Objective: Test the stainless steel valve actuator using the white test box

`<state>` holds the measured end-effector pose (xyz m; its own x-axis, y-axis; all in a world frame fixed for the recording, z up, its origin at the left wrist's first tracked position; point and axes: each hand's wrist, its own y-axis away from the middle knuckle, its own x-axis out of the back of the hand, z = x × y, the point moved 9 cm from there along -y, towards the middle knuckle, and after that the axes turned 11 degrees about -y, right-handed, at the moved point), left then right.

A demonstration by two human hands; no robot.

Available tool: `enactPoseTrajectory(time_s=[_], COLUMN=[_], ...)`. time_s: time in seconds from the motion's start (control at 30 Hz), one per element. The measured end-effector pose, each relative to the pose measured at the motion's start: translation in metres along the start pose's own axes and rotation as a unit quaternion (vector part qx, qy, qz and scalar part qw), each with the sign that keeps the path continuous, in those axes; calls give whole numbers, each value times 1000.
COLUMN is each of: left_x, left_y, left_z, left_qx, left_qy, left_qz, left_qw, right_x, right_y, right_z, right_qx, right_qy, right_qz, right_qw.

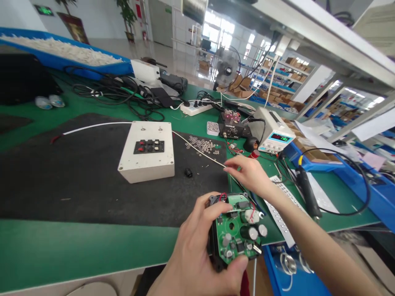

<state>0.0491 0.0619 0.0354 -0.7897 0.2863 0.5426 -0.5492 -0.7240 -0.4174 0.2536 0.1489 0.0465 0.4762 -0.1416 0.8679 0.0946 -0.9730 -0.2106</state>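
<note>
My left hand grips a green circuit board seated in a black housing, near the bench's front edge. Capacitors and thin red wires stand on the board, its component side facing up. Beyond it, my right hand pinches a thin white cable between thumb and fingers. That cable runs left to a white box with a black panel of red, black and white terminals. A small black fitting lies on the dark mat beside the box.
Small metal rings lie scattered on the mat. Behind stand a soldering station, a power supply and a power strip. A black corded tool lies to the right. Tangled black cables cover the back left.
</note>
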Motion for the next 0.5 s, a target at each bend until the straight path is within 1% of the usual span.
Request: enactPoseTrajectory(time_s=[0.1,0.2,0.33,0.43,0.5], left_x=[0,1,2,0,-1], left_y=[0,0,-2,-2,-2], left_z=[-1,-2,-2,-3,-5], left_qx=[12,18,18,24,33], left_qy=[15,47,78,90,95], left_qz=[-11,-17,-17,-22,-28], left_qw=[1000,999,997,995,995], right_x=[-35,-56,-81,-97,-104], right_y=[-32,-52,-59,-58,-57], right_z=[-22,-34,-42,-43,-42], right_qx=[47,58,57,38,20], right_qy=[-6,0,-3,-3,-3], right_qz=[-43,-71,-126,-158,-173], right_qw=[998,996,990,987,985])
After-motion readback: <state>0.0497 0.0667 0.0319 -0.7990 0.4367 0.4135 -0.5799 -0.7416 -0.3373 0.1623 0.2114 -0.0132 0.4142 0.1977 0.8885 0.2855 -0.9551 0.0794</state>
